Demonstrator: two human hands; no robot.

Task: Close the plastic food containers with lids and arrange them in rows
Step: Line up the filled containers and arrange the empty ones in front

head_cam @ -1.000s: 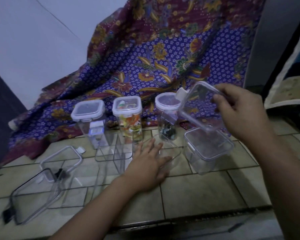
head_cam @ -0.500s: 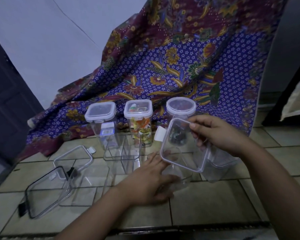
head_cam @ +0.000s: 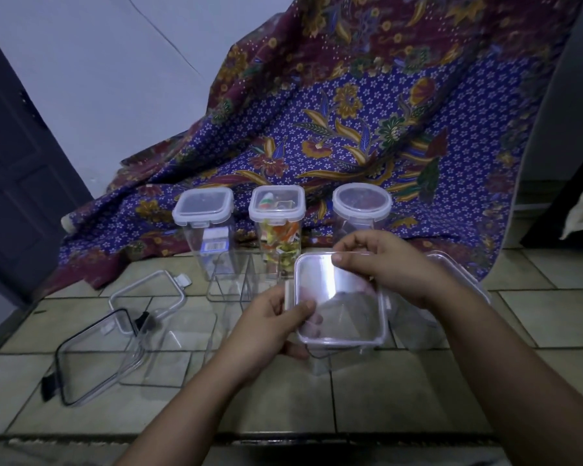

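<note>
Both hands up front over the tiled floor (head_cam: 401, 398). Left hand (head_cam: 270, 327) curled on the near-left edge of a clear square lid (head_cam: 340, 304), thumb on top, fingers under. Right hand (head_cam: 394, 264) pinches the far-right side of the same lid, thumb pressing its top. Lid sits roughly level over a clear container (head_cam: 337, 356); seated or not, cannot tell. Just right, another clear tub (head_cam: 451, 311), mostly hidden by the right forearm. Left on the floor: black-rimmed lid (head_cam: 91, 364) overlapping a white-rimmed lid (head_cam: 148, 297), open clear containers (head_cam: 236, 280) between them and the hands. Further back, a row of three closed jars: square lidded jar (head_cam: 204, 210), jar with colourful contents (head_cam: 278, 210), round-lidded jar (head_cam: 362, 203). Behind, patterned batik cloth (head_cam: 367, 129) draped against the wall.
</note>
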